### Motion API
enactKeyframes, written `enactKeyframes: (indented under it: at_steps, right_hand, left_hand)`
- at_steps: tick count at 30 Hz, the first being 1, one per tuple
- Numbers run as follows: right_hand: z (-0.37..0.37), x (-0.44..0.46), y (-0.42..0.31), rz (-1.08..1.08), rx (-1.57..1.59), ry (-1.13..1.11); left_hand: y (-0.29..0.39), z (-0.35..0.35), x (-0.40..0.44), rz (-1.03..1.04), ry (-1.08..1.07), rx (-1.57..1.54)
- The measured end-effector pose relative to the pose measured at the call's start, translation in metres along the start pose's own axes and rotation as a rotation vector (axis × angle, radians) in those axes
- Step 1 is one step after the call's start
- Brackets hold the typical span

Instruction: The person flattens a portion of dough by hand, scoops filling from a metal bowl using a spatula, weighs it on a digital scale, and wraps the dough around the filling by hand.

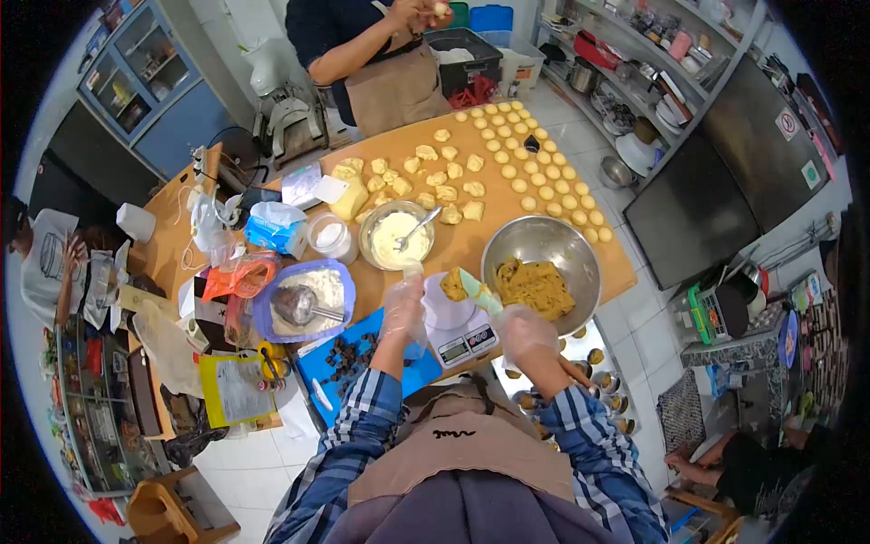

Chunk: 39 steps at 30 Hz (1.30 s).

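My right hand (526,337), in a clear plastic glove, is closed on a pale green spatula (480,295). The spatula's blade slants up over the kitchen scale (460,335), touching or close to a lump of golden-brown dough (453,285). Beside it, a steel mixing bowl (587,288) holds a larger mass of the same dough (536,295). My left hand (404,308), gloved too, is left of the scale with its fingers stretched toward the steel bowl of cream-coloured mixture (428,243). Below that hand lies a blue board (399,370) with dark chocolate pieces (349,358).
Dough pieces (444,192) and rows of round balls (544,179) cover the table's far side. A purple flour basin (263,313) stands left. A tray of filled moulds (594,355) sits low right. Across the table, a person in an apron (390,86) handles something small.
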State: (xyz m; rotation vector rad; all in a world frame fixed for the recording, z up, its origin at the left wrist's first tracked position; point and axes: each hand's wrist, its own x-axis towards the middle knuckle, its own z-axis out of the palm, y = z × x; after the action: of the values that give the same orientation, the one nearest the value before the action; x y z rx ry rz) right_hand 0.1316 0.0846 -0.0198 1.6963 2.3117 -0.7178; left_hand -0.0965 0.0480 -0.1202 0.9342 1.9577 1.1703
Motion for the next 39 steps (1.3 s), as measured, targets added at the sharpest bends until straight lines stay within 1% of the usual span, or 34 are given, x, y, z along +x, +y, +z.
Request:
enactKeyframes:
  at_steps: [1,4,7,10,13,16,18,20,22,25,28,30,31,32,34,35,36,38,39]
  right_hand:
    - [0.015,0.008,0.003,0.000,0.001,0.008]
    - [0.020,0.006,-0.007,-0.049,-0.089,-0.031]
    - [0.025,0.003,-0.013,-0.037,-0.090,-0.005]
    - [0.043,0.011,-0.004,-0.080,-0.088,0.018]
    - [0.020,-0.007,-0.008,-0.070,-0.131,-0.042]
    - [0.011,-0.015,-0.008,-0.065,-0.156,-0.037]
    - [0.008,-0.017,-0.015,-0.015,-0.157,-0.035]
    - [0.009,-0.017,-0.017,-0.001,-0.173,-0.026]
    - [0.011,-0.017,-0.019,-0.020,-0.195,-0.011]
    - [0.010,-0.018,-0.014,0.019,-0.074,0.033]
    - [0.036,0.002,0.023,-0.295,-0.260,0.051]
    - [0.039,0.003,0.038,-0.375,-0.062,0.160]
    - [0.041,0.002,0.042,-0.414,0.039,0.213]
    - [0.039,-0.001,0.042,-0.325,0.161,0.149]
    - [0.035,-0.009,0.044,-0.133,0.396,0.013]
    - [0.040,-0.009,0.053,-0.226,0.577,0.038]
    - [0.041,-0.010,0.061,-0.218,0.642,0.058]
    - [0.040,-0.009,0.076,-0.209,0.778,0.106]
    - [0.029,-0.014,0.080,-0.123,0.786,0.090]
  left_hand:
    - [0.003,-0.006,-0.004,0.067,-0.014,0.162]
    - [-0.010,-0.003,-0.009,0.357,-0.080,0.709]
    - [-0.008,0.013,-0.026,0.640,0.000,0.028]
    - [-0.021,0.014,-0.032,0.736,0.036,0.708]
    - [-0.046,0.015,-0.024,0.716,0.084,0.710]
    - [0.010,-0.009,-0.039,0.222,-0.022,0.410]
    - [-0.005,-0.009,-0.028,0.454,-0.007,0.343]
    - [-0.009,-0.004,-0.022,0.686,-0.005,0.453]
    - [-0.004,0.004,-0.020,0.912,-0.024,0.755]
    - [-0.018,0.013,-0.030,0.859,0.107,0.906]
    - [-0.016,0.008,-0.029,0.702,-0.054,0.796]
    - [-0.015,-0.007,-0.032,0.493,0.010,0.306]
    - [-0.014,-0.023,-0.032,0.537,0.066,0.307]
    - [-0.011,-0.040,-0.033,0.579,0.124,0.309]
    - [-0.011,-0.061,-0.035,0.389,0.175,0.016]
    - [-0.010,-0.071,-0.036,0.358,0.163,-0.078]
    - [-0.005,-0.081,-0.039,0.330,0.152,-0.171]
    - [-0.001,-0.089,-0.048,0.204,0.256,-0.253]
    - [0.001,-0.092,-0.051,0.144,0.310,-0.292]
